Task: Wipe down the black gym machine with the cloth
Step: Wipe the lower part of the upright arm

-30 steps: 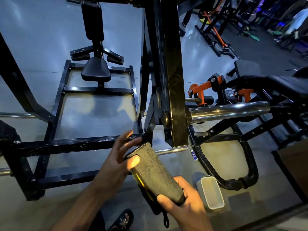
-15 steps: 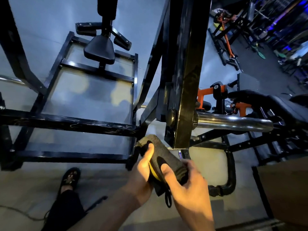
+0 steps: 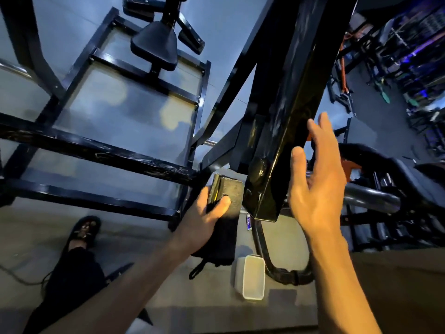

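Note:
The black gym machine's thick square post [image 3: 286, 112] slants down through the middle of the head view and ends at about hand height. My left hand [image 3: 204, 218] grips a folded dark grey cloth [image 3: 228, 196] with a yellow layer inside, held just left of the post's lower end. The cloth's lower part and a loop hang below my palm. My right hand [image 3: 315, 184] is raised beside the right face of the post with fingers spread and holding nothing; whether it touches the post is unclear.
The machine's black floor frame [image 3: 101, 153] and padded seat [image 3: 154, 44] lie to the left. A white plastic tub [image 3: 251, 279] stands on the floor below the post. A chrome bar [image 3: 370, 198] sticks out right. My sandalled foot [image 3: 84, 230] is lower left. Other machines fill the right.
My right hand has let go of the cloth and risen to the post's right side. My left hand alone now holds the cloth, which is folded tighter. The view has moved closer to the post.

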The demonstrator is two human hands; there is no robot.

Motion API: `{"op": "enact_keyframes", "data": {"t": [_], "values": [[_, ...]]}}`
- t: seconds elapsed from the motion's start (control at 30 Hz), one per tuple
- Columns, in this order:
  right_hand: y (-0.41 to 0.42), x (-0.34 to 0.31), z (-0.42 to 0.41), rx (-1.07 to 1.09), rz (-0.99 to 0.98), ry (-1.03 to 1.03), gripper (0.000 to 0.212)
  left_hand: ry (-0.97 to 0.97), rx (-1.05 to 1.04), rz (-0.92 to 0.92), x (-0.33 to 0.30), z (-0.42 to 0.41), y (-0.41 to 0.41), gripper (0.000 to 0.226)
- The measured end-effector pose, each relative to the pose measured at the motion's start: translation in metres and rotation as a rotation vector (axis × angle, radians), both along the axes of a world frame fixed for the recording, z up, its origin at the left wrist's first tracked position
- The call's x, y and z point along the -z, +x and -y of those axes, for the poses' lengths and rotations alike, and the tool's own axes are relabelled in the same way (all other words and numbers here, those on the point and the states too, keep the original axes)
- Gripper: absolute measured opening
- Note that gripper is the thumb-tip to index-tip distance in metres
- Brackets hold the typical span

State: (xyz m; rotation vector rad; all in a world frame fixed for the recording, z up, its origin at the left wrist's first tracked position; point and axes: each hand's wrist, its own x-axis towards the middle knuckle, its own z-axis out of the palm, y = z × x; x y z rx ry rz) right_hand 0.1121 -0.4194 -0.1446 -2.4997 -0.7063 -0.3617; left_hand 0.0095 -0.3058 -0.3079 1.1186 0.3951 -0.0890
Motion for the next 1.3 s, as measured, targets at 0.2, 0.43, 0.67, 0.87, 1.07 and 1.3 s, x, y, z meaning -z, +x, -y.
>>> {"op": "enact_keyframes", "data": {"t": [0.2, 0.43, 0.67, 0.87, 1.07, 1.3], "values": [[0.021, 0.028, -0.024, -0.038, 0.100, 0.137, 0.044, 0.272, -0.013, 0.035, 0.006, -0.004, 0.009, 0.028], [0.023, 0.040, -0.025, -0.067, 0.088, 0.238, 0.043, 0.390, -0.015, 0.106, 0.002, 0.006, -0.001, 0.052], [0.023, 0.038, -0.026, -0.097, 0.096, 0.233, 0.043, 0.407, -0.058, 0.132, -0.003, -0.003, 0.011, 0.034], [0.023, 0.039, -0.025, -0.103, 0.105, 0.241, 0.042, 0.488, -0.050, 0.195, -0.015, 0.004, -0.007, 0.034], [0.025, 0.042, -0.024, -0.110, 0.072, 0.259, 0.043, 0.462, -0.072, 0.221, -0.017, -0.003, 0.003, 0.029], [0.028, 0.047, -0.020, -0.129, 0.081, 0.270, 0.044, 0.479, -0.061, 0.226, -0.023, -0.005, 0.000, 0.030]]}}
